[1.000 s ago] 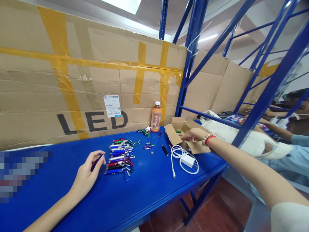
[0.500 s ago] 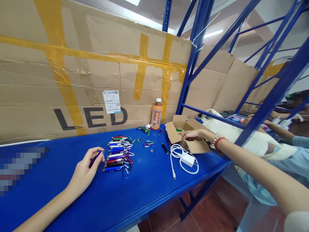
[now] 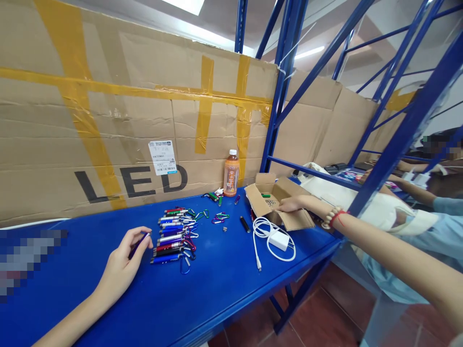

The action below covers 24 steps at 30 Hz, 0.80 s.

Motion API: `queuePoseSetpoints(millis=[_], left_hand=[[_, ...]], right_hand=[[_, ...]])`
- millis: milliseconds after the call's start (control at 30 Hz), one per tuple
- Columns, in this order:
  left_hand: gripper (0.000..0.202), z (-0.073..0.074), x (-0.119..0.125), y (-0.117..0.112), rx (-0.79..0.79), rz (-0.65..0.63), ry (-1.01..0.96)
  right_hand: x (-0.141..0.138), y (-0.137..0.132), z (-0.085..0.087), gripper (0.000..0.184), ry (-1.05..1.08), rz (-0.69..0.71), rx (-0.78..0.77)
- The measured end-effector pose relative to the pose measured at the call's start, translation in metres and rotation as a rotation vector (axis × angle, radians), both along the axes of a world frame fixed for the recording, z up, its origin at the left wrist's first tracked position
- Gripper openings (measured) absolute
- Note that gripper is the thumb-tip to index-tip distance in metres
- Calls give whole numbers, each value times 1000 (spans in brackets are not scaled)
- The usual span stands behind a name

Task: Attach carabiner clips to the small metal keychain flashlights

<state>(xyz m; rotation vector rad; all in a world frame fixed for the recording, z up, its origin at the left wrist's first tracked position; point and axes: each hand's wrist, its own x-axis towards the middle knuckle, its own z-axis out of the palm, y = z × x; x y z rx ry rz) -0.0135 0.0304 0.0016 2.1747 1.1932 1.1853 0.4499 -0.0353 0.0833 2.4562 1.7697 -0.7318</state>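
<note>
My left hand [image 3: 125, 253] is closed around a slim purple keychain flashlight [image 3: 139, 245], held just above the blue table. Right beside it lies a row of similar keychain flashlights [image 3: 170, 241] in blue, black, red, silver and green, with coloured carabiner clips at their right ends. My right hand [image 3: 292, 203], a beaded bracelet at its wrist, reaches into an open cardboard box [image 3: 257, 201]. Its fingers are bent together and their tips are partly hidden. Inside the box, small round silver pieces [image 3: 270, 203] and a green tube [image 3: 266, 195] show.
On the blue table [image 3: 217, 289] lie a white charger with cable [image 3: 279, 239], a black tube [image 3: 245, 224] and loose carabiner clips [image 3: 220, 218]. An orange drink bottle [image 3: 231, 174] stands before a large cardboard panel [image 3: 202, 120]. Blue rack posts [image 3: 280, 96] rise behind the box; another person works far right.
My right hand has shifted slightly inside the box, and the small silver pieces now show. My left hand still holds the purple flashlight, tilted a little differently. The view has turned slightly.
</note>
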Motion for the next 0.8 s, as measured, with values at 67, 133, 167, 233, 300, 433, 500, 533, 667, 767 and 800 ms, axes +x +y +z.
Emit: queuePoseSetpoints(millis=[67, 133, 167, 233, 300, 433, 500, 533, 667, 767, 800], left_hand=[[36, 0, 0, 0, 0, -1, -3], [37, -1, 0, 1, -7, -3, -5], [37, -1, 0, 0, -12, -5, -4], [38, -1, 0, 0, -22, -11, 2], [40, 0, -1, -1, -33, -8, 14], [44, 3, -2, -2, -60, -3, 53], [44, 4, -2, -3, -56, -7, 65], [44, 4, -1, -3, -46, -9, 63], [42, 5, 0, -4, -21, -8, 42], [40, 6, 2, -5, -37, -18, 49], [39, 6, 3, -6, -39, -24, 50]], right_hand=[[-6, -8, 0, 47, 64, 56, 56], [-9, -16, -3, 46, 118, 152, 158], [-10, -19, -6, 43, 117, 201, 222], [-10, -22, -14, 37, 64, 282, 345], [-7, -20, -22, 32, 2, 344, 411], [4, -6, -29, 24, -148, 414, 449], [11, 1, -28, 22, -232, 384, 453], [14, 3, -28, 23, -258, 367, 456], [9, 4, -23, 51, -326, 260, 528], [-17, 2, -15, 67, -315, 242, 734], [-28, 2, -12, 60, -304, 275, 797]])
